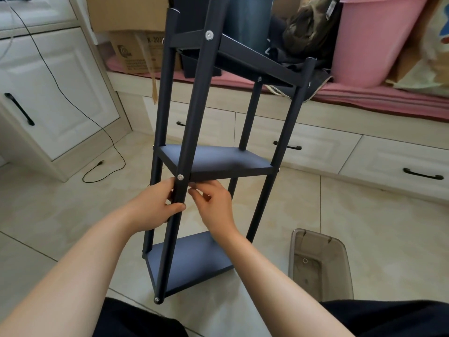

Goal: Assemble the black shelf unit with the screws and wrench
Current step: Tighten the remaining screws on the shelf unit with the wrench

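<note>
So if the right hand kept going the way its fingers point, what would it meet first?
Probably the near front post of the shelf unit; the right hand has its fingertips almost on it, just below the middle shelf. Depth is unclear.

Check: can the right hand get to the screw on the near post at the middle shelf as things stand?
Probably yes. The right hand sits just right of the near post, fingertips just below the screw, whose head faces the camera uncovered. The left hand grips the post lower down, clear of it.
</note>
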A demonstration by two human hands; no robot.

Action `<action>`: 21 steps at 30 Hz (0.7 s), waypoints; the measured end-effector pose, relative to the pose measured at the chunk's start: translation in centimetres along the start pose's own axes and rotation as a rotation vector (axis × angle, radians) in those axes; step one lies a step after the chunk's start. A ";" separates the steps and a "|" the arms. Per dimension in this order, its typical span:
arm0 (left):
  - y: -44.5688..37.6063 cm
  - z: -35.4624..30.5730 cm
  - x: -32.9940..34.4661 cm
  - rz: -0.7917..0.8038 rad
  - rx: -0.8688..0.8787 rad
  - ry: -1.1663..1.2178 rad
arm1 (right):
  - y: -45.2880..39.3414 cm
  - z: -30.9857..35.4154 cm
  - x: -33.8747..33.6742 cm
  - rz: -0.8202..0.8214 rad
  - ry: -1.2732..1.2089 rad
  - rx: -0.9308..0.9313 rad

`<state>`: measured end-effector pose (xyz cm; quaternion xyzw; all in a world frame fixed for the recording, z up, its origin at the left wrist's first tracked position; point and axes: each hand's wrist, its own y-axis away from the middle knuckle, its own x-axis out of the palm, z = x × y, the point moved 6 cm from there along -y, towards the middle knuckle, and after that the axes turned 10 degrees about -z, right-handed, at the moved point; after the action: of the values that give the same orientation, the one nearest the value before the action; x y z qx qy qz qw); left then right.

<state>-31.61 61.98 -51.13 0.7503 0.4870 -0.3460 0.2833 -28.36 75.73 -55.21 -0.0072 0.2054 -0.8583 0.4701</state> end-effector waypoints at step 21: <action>-0.8 1.0 -0.6 0.021 0.005 0.167 | -1.8 -2.7 4.1 -0.110 -0.159 -0.013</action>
<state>-32.80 61.17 -51.30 0.7823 0.5002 -0.2803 0.2432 -32.62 74.20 -57.78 -0.0897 0.1722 -0.8782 0.4370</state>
